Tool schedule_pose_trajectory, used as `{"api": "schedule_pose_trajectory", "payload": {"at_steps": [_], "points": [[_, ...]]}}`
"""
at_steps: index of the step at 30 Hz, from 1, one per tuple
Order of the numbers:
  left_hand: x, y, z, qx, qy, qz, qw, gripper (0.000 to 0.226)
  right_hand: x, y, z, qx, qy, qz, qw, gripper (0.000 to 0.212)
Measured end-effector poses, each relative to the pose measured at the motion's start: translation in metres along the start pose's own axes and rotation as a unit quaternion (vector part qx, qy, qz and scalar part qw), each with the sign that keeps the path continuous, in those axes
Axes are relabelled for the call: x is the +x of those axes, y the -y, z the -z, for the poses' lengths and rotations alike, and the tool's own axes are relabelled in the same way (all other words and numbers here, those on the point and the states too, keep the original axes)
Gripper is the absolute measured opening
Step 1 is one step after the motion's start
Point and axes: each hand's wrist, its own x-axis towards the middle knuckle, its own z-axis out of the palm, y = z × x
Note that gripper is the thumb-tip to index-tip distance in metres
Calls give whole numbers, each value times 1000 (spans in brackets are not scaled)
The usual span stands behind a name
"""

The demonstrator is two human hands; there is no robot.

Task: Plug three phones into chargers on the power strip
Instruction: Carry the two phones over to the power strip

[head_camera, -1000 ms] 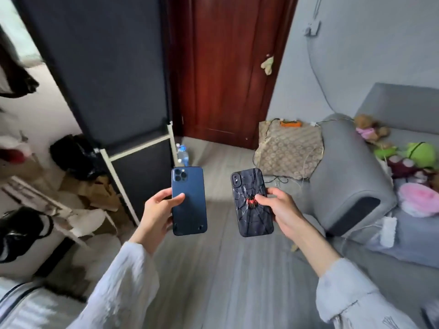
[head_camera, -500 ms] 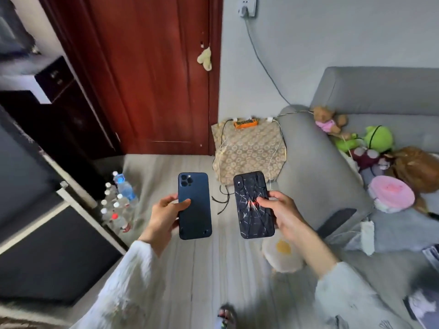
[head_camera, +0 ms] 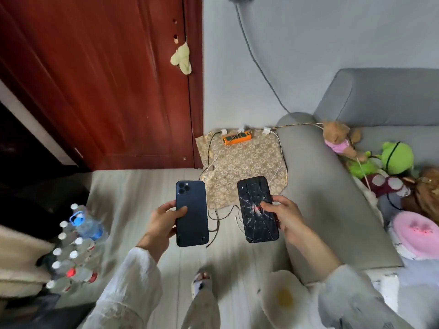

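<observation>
A blue phone point(head_camera: 192, 213) is gripped upright in the left hand point(head_camera: 161, 224), back to the camera, thumb curled across it. A black phone point(head_camera: 257, 208) with a web-pattern case is held likewise in the right hand point(head_camera: 283, 219), long axis tilted slightly left. The orange strip point(head_camera: 236, 138) lies ahead on a patterned cloth point(head_camera: 247, 162) by the wall, beyond both hands, about equally near to each. White chargers point(head_camera: 266, 130) sit beside it; cables point(head_camera: 215, 217) trail toward the floor point(head_camera: 133, 198). No third phone is seen.

no readable text, labels or brand marks on anything in view
</observation>
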Motion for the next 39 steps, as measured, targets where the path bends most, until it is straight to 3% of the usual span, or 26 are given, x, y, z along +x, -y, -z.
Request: {"api": "schedule_pose_trajectory", "payload": {"at_steps": [5, 12, 24, 34, 39], "points": [[112, -39, -36, 8, -2, 31, 999, 24, 101, 41, -10, 1, -38, -24, 999, 17], [205, -69, -92, 41, 17, 89, 995, 26, 206, 76, 7, 13, -68, -80, 994, 19], [344, -73, -238, 47, -53, 132, 989, 26, 417, 117, 72, -9, 9, -128, 992, 25], [500, 16, -304, 53, -117, 206, 970, 34, 597, 31, 80, -76, -20, -195, 978, 26], [581, 59, -307, 98, -147, 177, 968, 37, 660, -21, 72, -68, -5, -228, 971, 13]]}}
